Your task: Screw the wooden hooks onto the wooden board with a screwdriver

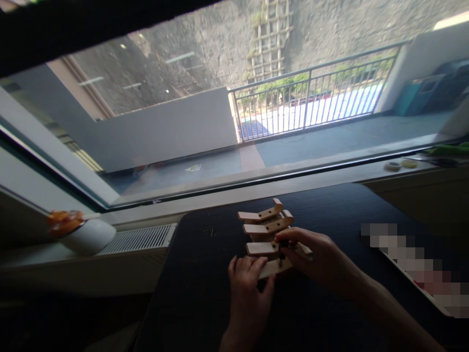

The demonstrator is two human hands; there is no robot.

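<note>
A light wooden rack (pixel 269 228) lies on the dark table, made of several curved hook-shaped pieces side by side with small holes in them. My left hand (pixel 247 283) grips the left end of the nearest wooden piece (pixel 273 268), thumb on the near side and fingers on the far side. Above that same piece, my right hand (pixel 311 249) pinches a small dark tool (pixel 282 249), which looks like a short screwdriver. The tool points down at the wood; whether its tip sits in a hole or on a screw is too small to tell. My right fingers cover part of the rack.
The dark table (pixel 198 283) stands against the window sill, with a thin screw-like piece (pixel 211 232) on its left. A white pot with an orange top (pixel 88 234) tilts in view beside a vent grille (pixel 137 239). Tape rolls (pixel 408 164) lie on the right sill.
</note>
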